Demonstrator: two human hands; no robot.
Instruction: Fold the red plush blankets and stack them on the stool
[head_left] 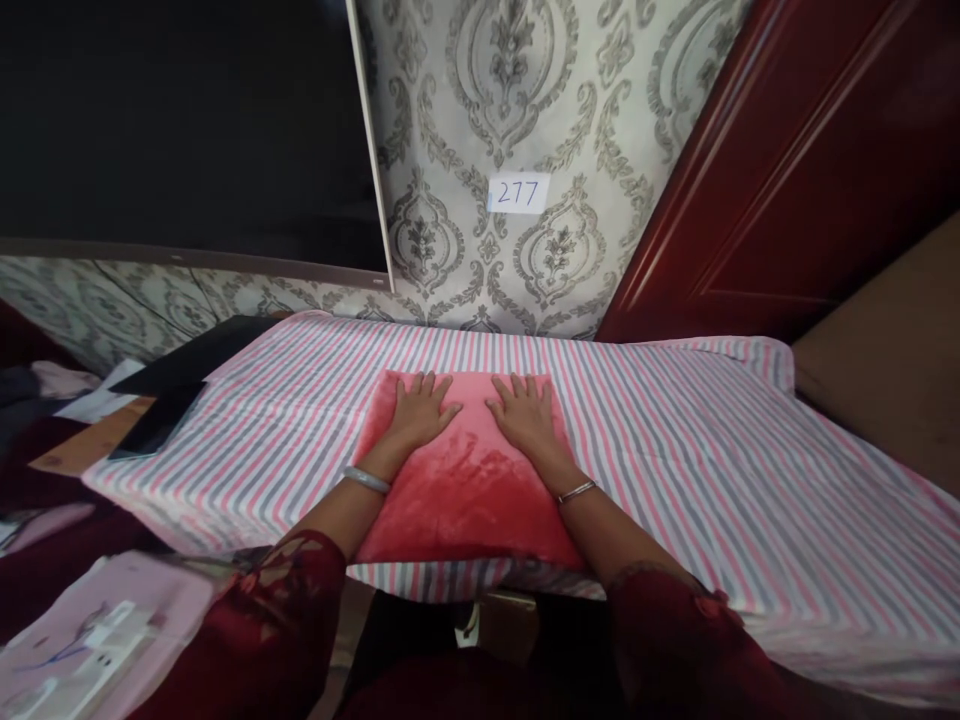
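A red, plush-looking cushion cover or folded cloth (465, 510) lies flat on a striped cloth, its far part a lighter pinkish red. My left hand (421, 412) rests flat on its far left part, fingers spread and pointing away from me. On the far right part lies my right hand (526, 412), also flat with fingers apart. Both thumbs point inward, with a stretch of the red fabric between them. Neither hand grips anything. Slight ripples show in the pile below the hands.
The pink, grey and white striped cloth (675, 450) covers the table. A large dark screen (180, 130) hangs at the upper left, and a dark red door (780, 170) stands at the right. A dark flat device (159, 420) lies on the left. A power strip (105, 660) is at the lower left.
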